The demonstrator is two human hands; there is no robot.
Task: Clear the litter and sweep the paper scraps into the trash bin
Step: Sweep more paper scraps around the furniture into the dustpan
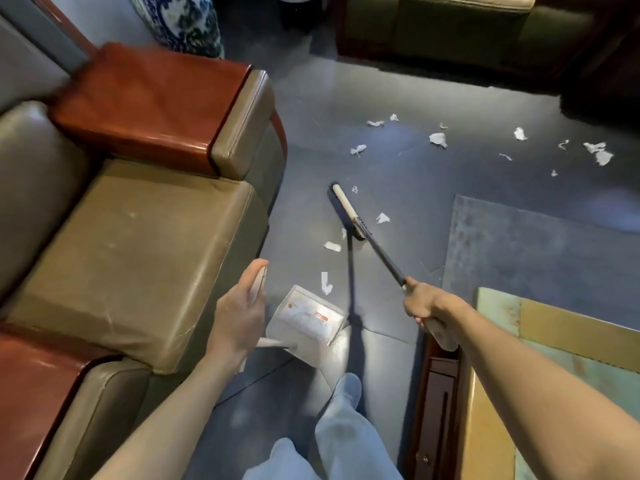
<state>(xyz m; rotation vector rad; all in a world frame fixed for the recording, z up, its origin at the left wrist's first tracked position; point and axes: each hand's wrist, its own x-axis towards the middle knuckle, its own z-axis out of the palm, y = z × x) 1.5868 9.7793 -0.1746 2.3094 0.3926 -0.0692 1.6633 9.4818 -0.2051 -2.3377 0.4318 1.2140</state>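
My right hand [424, 304] grips the handle of a broom whose pale head [347, 211] rests on the dark floor ahead of me. My left hand [240, 315] holds the upright handle of a clear dustpan [304, 323], which sits on the floor with white litter and an orange-marked wrapper inside. Several white paper scraps lie near the broom head [331, 246] [382, 218] [325, 283]. More scraps [438, 139] [602, 156] are scattered farther off to the right.
An olive leather armchair [138, 244] with red-brown wooden arms stands on my left. A low table [554, 375] with a yellow-green top is at the right, a grey rug [536, 251] beyond it. A second sofa [467, 26] and a dark bin [298, 8] stand at the far end.
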